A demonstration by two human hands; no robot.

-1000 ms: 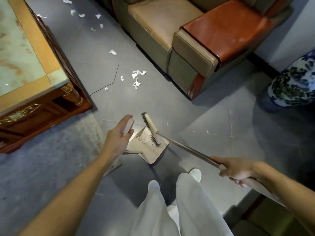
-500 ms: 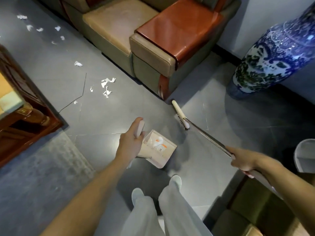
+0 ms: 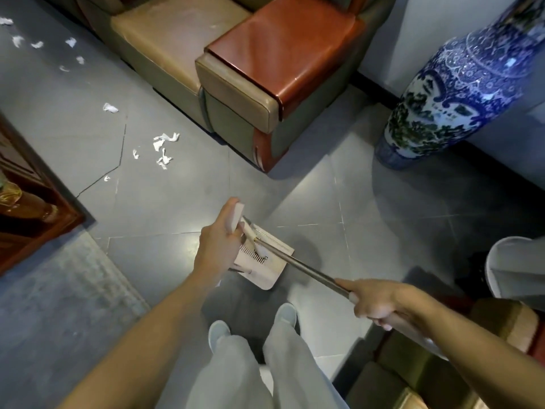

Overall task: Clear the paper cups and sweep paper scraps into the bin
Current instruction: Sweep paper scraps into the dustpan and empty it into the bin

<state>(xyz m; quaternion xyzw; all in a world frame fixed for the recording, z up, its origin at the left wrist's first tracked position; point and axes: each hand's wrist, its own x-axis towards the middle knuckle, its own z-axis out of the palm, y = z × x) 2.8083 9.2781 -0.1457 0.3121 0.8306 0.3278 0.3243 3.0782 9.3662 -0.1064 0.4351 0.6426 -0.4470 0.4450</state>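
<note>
left hand (image 3: 219, 246): fingers curled round the white upright handle of the dustpan (image 3: 275, 268), thumb along the handle's top.
right hand (image 3: 374, 302): fist closed round the metal shaft of the broom (image 3: 298, 265), near its pale upper grip.
broom head: lies across the dustpan's tray, bristles touching the comb teeth on the tray's rear edge.
dustpan: pale pink, on the grey floor (image 3: 309, 202) just ahead of the person's shoes (image 3: 219, 333), mouth facing right and toward the person.
paper scraps (image 3: 163, 149): white cluster on the floor by the sofa's front edge, well apart from the dustpan, up and left of it.
more scraps (image 3: 38, 44): scattered toward the floor's far left corner.
bin (image 3: 513, 267): pale, round, cut off by the right edge of view; contents cannot be told.
sofa (image 3: 236, 69): tan cushion, red-brown armrest top, at the far side.
vase (image 3: 460, 84): blue-and-white, stands against the wall right of the sofa.
table (image 3: 29, 202): dark wood corner at the left edge.
rug (image 3: 59, 290): grey, near left.
</note>
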